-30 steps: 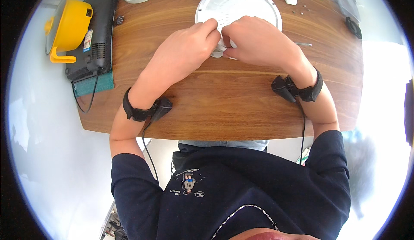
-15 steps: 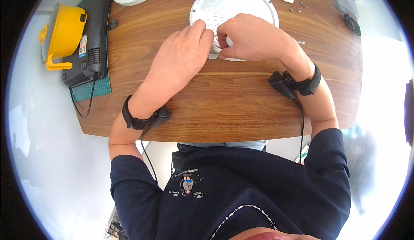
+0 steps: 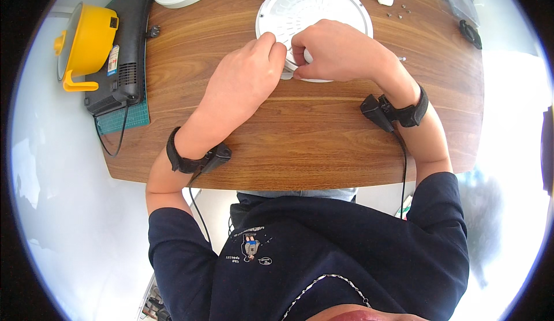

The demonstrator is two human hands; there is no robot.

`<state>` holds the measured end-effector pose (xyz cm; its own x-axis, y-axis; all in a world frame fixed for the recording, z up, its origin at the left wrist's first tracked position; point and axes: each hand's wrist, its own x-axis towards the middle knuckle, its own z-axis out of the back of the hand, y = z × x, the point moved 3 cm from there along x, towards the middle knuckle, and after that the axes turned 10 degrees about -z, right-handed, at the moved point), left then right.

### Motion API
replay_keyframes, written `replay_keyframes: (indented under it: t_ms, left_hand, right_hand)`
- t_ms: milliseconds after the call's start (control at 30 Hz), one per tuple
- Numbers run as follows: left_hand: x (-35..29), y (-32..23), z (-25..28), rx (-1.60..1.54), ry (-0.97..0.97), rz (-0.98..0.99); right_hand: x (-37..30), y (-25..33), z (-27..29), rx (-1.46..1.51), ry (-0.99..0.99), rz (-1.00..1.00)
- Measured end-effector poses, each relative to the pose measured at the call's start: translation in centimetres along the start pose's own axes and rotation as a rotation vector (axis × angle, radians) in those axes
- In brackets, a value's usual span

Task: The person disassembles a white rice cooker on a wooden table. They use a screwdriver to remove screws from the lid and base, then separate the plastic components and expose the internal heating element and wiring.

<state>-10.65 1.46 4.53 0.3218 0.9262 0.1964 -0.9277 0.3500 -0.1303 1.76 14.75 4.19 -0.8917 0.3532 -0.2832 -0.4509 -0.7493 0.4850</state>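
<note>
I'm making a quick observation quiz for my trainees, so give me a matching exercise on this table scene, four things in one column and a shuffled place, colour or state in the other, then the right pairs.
Things
1. Pot
2. Cutting mat
3. Small metal pieces
4. Right hand

Descriptions
A. Scattered on the tabletop, to the right of the round white part
B. Fingers bent down at the near side of the round white part
C. Yellow, at the far left
D. Green, showing from under the black appliance

Pairs: 1-C; 2-D; 3-A; 4-B
</note>
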Motion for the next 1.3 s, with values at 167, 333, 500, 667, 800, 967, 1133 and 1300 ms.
replay_keyframes:
  t_ms: [167,333,500,667,800,967,1133,1300]
  left_hand:
    - [0.1,0.0,0.3,0.056,-0.018,-0.056]
    - [-0.1,-0.2,-0.1,0.116,-0.005,-0.036]
    - [-0.1,-0.4,-0.1,0.101,-0.01,-0.019]
    - [-0.2,-0.6,-0.2,0.1,-0.031,-0.003]
    - [-0.2,-0.6,0.1,0.081,-0.05,-0.017]
    - [-0.1,-0.4,0.2,0.086,-0.037,-0.041]
    - [0.0,0.5,0.3,0.022,-0.028,-0.056]
    - [0.2,1.2,0.5,-0.03,0.005,-0.091]
  right_hand:
    - [0.1,0.3,0.3,-0.008,0.041,-0.034]
    - [0.0,0.6,0.4,-0.027,0.052,-0.062]
    - [0.1,0.6,0.4,-0.031,0.039,-0.051]
    - [0.2,0.6,0.4,-0.032,0.037,-0.045]
    - [0.1,0.7,0.3,-0.038,0.028,-0.036]
    - [0.2,0.7,0.4,-0.037,0.053,-0.058]
    - [0.2,0.7,0.4,-0.042,0.042,-0.056]
    - [0.2,0.7,0.3,-0.051,0.031,-0.044]
